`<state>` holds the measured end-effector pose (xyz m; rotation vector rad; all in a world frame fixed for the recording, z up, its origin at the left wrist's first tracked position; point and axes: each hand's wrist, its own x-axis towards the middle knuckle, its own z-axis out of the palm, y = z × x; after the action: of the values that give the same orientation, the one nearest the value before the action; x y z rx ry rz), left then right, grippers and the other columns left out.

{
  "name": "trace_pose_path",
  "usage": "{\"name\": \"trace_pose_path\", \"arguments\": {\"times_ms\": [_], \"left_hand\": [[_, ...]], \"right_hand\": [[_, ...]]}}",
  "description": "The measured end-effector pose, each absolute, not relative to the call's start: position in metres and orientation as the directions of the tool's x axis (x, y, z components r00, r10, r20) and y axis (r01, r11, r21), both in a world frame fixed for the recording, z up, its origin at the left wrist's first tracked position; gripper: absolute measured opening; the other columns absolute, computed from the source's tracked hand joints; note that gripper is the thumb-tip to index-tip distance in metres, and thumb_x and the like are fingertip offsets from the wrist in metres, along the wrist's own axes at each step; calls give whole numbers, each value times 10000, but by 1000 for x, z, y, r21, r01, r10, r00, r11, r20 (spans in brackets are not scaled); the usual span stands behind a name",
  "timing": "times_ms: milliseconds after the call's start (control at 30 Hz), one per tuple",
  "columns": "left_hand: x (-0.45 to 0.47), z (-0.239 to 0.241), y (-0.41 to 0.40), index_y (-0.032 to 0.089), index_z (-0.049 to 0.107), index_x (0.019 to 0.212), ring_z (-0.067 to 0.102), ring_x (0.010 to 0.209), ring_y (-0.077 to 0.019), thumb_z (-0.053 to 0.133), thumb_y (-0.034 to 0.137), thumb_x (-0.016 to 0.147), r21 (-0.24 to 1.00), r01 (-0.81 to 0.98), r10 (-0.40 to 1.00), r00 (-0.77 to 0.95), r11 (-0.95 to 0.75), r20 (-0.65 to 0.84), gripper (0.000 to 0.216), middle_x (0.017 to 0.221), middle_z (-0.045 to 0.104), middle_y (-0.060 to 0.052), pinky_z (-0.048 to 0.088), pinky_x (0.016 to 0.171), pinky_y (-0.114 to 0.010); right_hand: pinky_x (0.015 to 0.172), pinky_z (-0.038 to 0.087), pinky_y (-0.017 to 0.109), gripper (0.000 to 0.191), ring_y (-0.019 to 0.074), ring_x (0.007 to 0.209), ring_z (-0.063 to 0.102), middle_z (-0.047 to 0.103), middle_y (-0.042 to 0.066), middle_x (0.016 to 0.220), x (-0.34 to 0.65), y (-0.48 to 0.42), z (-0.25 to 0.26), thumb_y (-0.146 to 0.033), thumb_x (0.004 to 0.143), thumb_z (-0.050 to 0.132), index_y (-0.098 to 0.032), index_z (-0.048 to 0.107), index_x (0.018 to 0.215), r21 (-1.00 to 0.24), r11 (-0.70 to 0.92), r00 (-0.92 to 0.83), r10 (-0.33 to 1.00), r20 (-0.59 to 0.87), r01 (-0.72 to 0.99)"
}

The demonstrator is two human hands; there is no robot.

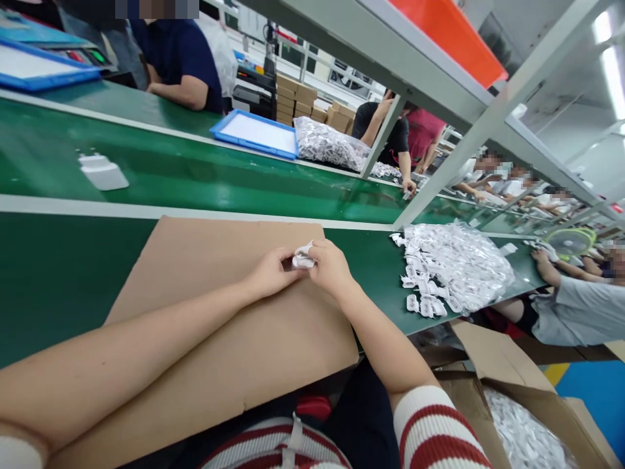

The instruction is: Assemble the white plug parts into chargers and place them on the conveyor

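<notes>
Over a flat sheet of brown cardboard (234,365), my two hands meet around a small white plastic part (303,259). My left hand (274,272) pinches it from the left side. From the right, my right hand (332,268) has its fingers closed over the same part, hiding some of it. The part looks like a plug housing, but its exact shape is covered by my fingers. To the right of my hands, many similar white plastic parts (424,286) spill from a clear plastic bag (473,260) on the green table.
A white plug adapter (103,172) lies on the green conveyor belt (195,189) behind the cardboard. Blue trays (258,133) rest beyond it. A slanted metal post (439,163) rises beside the bag. An open carton (527,391) of white parts stands lower right. Other people work around the line.
</notes>
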<state>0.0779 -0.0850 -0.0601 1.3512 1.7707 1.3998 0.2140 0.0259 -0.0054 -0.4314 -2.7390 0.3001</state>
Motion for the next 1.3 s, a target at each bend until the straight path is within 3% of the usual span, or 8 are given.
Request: {"name": "trace_pose_path", "arguments": {"times_ms": [200, 400, 667, 767, 867, 1000, 1167, 1300], "left_hand": [[81, -56, -89, 187, 711, 913, 666, 819, -284, 697, 632, 788, 859, 511, 896, -392, 21, 211, 462, 853, 701, -67, 512, 723, -379], [83, -61, -95, 198, 684, 1099, 676, 965, -291, 564, 527, 934, 698, 712, 847, -325, -74, 421, 387, 1063, 722, -107, 526, 858, -402], [78, -62, -98, 197, 674, 977, 679, 936, -373, 437, 526, 1003, 372, 926, 883, -220, 56, 415, 406, 988, 732, -173, 474, 813, -447], [79, -61, -97, 214, 673, 943, 674, 934, -363, 485, 576, 971, 482, 876, 880, -246, 22, 406, 409, 950, 729, -151, 486, 813, -442], [76, -62, -92, 212, 696, 996, 687, 948, -338, 585, 648, 906, 730, 684, 903, -303, -17, 305, 459, 986, 748, -122, 523, 846, -437], [69, -56, -91, 154, 711, 1136, 714, 1023, -338, 770, 718, 738, 956, 292, 904, -399, -37, 157, 692, 1119, 774, -143, 534, 972, -472], [64, -42, -97, 152, 747, 1140, 721, 1074, -313, 885, 654, 683, 998, -26, 929, -366, -62, 48, 692, 1152, 782, -133, 543, 1025, -464], [63, -38, -100, 170, 769, 1129, 720, 1098, -323, 893, 634, 695, 995, -86, 950, -310, -55, 26, 648, 1169, 782, -130, 535, 1058, -496]], "right_hand": [[681, 382, 297, 338, 214, 918, 601, 689, 23, 956, 215, 21, 0, -91, 794, 619, -257, 775, 1044, -291, 878, -861, 452, 234, 381], [720, 404, 318, 256, 220, 942, 636, 737, 37, 995, 218, 16, -4, -146, 843, 643, -230, 777, 1043, -250, 888, -845, 449, 292, 385], [904, 505, 327, 363, 222, 1023, 662, 754, 27, 1080, 221, 17, -22, -118, 840, 642, -251, 703, 1172, -508, 813, -771, 509, 382, 285], [945, 538, 334, 410, 200, 1007, 673, 741, 21, 1101, 221, 20, -34, -115, 818, 664, -260, 663, 1202, -661, 716, -723, 577, 380, 224], [956, 557, 342, 449, 182, 977, 678, 715, 32, 1121, 217, 27, -46, -177, 820, 709, -250, 635, 1257, -782, 614, -702, 604, 376, 110], [1038, 530, 384, 821, 203, 1094, 649, 618, 108, 1368, 217, 35, -46, -285, 741, 841, -240, 499, 1486, -816, 576, -713, 554, 430, -45], [1165, 442, 455, 696, 248, 1260, 607, 624, 108, 1389, 222, 44, -34, -272, 777, 813, -241, 588, 1434, -783, 606, -834, 355, 423, -139], [1153, 457, 467, 605, 260, 1262, 621, 655, 108, 1361, 227, 42, -28, -252, 846, 755, -248, 612, 1434, -738, 655, -842, 299, 449, -162]]}}
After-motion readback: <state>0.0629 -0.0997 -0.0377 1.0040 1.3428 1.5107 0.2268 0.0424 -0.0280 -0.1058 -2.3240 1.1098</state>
